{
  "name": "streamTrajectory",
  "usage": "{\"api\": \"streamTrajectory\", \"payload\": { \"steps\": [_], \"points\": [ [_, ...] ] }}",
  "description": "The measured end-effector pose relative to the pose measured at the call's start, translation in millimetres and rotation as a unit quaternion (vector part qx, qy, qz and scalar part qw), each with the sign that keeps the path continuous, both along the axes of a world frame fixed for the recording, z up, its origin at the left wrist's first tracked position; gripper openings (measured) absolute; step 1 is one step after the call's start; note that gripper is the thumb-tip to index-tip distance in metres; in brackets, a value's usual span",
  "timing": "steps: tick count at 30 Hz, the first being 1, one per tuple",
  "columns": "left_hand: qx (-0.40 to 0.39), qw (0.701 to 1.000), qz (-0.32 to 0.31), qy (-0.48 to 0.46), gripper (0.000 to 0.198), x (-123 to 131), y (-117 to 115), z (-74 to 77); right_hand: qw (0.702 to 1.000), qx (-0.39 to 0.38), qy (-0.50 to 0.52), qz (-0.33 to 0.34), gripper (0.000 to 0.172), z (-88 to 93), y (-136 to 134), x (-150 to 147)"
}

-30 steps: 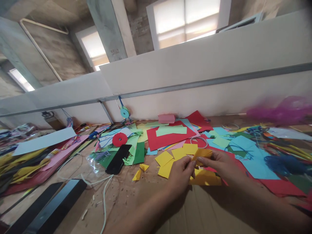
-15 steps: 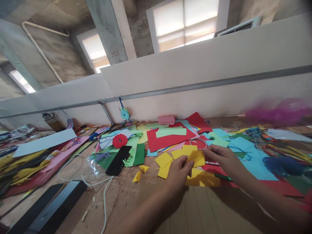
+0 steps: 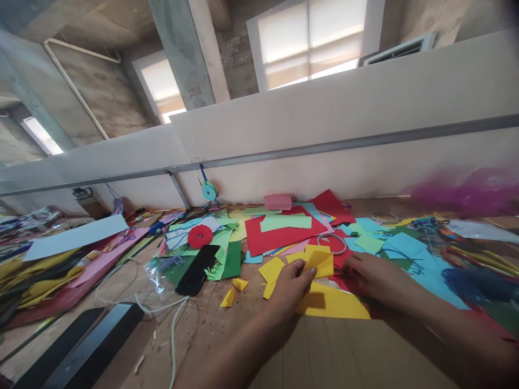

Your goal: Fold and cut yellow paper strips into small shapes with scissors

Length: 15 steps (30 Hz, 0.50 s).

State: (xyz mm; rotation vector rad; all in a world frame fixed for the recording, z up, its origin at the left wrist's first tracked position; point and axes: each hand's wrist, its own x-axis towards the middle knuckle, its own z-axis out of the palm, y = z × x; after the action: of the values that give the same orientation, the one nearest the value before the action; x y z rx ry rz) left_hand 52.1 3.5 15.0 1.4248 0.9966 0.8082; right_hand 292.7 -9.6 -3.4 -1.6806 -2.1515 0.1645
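1. Folded yellow paper (image 3: 320,263) sat pinched between the thumb and fingers of the left hand (image 3: 290,286), raised just above the wooden tabletop (image 3: 227,329); the grip was closed on its lower left corner.
2. Beneath it lay a larger yellow sheet (image 3: 334,305), flat on the tabletop, touching the left hand's knuckles.
3. Right hand (image 3: 371,273) rested palm-down on red paper (image 3: 344,281) just beside the folded piece, fingers loosely spread and holding nothing.
4. Small yellow scraps (image 3: 231,292) lay left of the hands; a black phone (image 3: 197,269) lay farther left on green paper (image 3: 232,256).
5. Behind, a big red sheet (image 3: 279,235) carried a pale green strip (image 3: 286,222); a wire ring (image 3: 331,243) lay near the red paper.
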Motion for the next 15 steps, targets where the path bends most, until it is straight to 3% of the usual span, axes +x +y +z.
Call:
{"api": "streamTrajectory", "payload": {
  "steps": [3,7,11,15],
  "points": [
    [-0.007,1.0,-0.008,-0.001,0.042,0,3,-1.3,0.999,-0.016,-0.022,-0.026,0.019,3.0,2,0],
    [-0.007,1.0,0.002,-0.018,0.041,-2,3,-10.5,0.985,-0.087,0.14,-0.057,0.019,18.2,1,2],
    [-0.009,0.999,-0.003,-0.033,0.039,-5,0,-17.5,0.926,-0.163,0.341,-0.02,0.016,31.1,-3,-3],
    [-0.018,0.999,-0.003,-0.049,0.039,-6,-1,-18.3,0.87,-0.2,0.451,-0.016,0.016,38.0,-9,-15]
  ]
}}
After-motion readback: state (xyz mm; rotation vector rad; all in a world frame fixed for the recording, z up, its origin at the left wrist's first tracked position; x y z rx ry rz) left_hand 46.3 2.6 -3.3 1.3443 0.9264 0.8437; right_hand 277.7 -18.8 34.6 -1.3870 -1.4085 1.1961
